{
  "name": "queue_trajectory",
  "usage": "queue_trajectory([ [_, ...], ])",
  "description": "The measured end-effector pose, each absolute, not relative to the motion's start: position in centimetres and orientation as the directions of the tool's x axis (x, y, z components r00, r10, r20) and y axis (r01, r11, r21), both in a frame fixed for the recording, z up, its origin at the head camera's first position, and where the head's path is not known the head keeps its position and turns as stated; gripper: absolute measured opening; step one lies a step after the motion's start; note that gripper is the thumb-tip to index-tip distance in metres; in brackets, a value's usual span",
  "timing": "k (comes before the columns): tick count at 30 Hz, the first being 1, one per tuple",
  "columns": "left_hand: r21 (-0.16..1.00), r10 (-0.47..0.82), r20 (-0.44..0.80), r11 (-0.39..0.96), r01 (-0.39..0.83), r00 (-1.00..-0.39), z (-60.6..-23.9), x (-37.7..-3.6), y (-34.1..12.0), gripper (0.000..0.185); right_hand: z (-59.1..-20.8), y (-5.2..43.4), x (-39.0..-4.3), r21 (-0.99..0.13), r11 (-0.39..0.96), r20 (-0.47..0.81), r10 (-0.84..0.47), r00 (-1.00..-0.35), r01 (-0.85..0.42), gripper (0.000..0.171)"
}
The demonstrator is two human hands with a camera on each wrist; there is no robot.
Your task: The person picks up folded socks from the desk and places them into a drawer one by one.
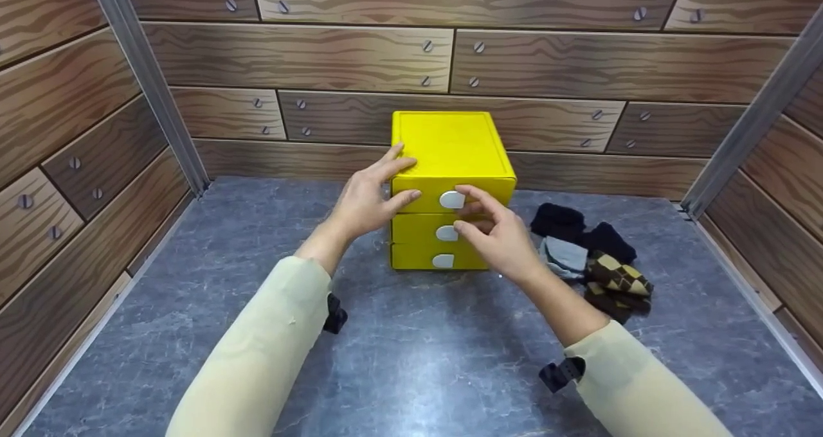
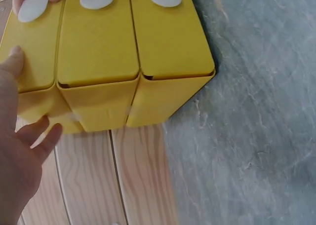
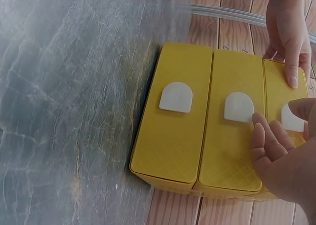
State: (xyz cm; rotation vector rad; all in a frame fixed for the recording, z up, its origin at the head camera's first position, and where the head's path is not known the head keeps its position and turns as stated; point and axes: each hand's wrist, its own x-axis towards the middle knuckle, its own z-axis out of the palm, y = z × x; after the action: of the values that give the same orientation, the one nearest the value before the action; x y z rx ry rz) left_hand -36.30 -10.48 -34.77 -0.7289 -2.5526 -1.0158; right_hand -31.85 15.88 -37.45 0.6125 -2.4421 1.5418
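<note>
A yellow three-drawer box (image 1: 450, 144) stands in the middle, all its drawers closed and each with a white tab handle. My left hand (image 1: 366, 196) rests at its upper left corner, fingers on the top and side, thumb along the front of the top drawer (image 2: 37, 52). My right hand (image 1: 508, 238) is at the front with loosely bent fingers. Its index fingertip is right at the top handle (image 1: 452, 200), while the thumb overlaps the edge of the middle handle (image 1: 446, 233). The bottom handle (image 3: 176, 97) is untouched.
To the right of the box lie several folded socks: black ones (image 1: 558, 221), a grey one (image 1: 566, 256) and brown-and-yellow patterned ones (image 1: 620, 275). Wood-patterned walls (image 1: 360, 58) enclose the grey marbled surface (image 1: 398, 353) at the back and sides.
</note>
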Motion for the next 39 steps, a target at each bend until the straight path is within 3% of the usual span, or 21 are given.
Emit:
queue_trajectory([
  [7,0.480,0.326,0.531,0.645,0.595,-0.782,-35.5,-36.1,-10.5,0.054,-37.9,16.1,-31.5,-0.848,0.292,0.389,-0.227,-0.893,-0.443,0.056],
  [14,0.469,0.316,0.549,0.649,0.599,-0.773,-35.8,-36.2,-10.5,0.053,-39.6,16.5,-31.4,-0.898,0.173,0.378,-0.170,-0.910,-0.406,0.034],
  [27,0.477,0.308,0.543,0.652,0.589,-0.781,-36.2,-36.4,-10.0,0.053,-41.7,16.5,-32.3,-0.914,0.263,0.235,-0.282,-0.930,-0.310,0.036],
  [34,0.485,0.297,0.540,0.655,0.580,-0.787,-36.4,-36.3,-10.2,0.054,-41.6,16.0,-32.4,-0.879,0.365,0.220,-0.258,-0.941,-0.306,0.033],
  [39,0.490,0.295,0.539,0.652,0.579,-0.789,-36.4,-36.3,-10.3,0.054,-42.0,15.6,-32.4,-0.896,0.318,0.236,-0.251,-0.939,-0.310,0.033],
])
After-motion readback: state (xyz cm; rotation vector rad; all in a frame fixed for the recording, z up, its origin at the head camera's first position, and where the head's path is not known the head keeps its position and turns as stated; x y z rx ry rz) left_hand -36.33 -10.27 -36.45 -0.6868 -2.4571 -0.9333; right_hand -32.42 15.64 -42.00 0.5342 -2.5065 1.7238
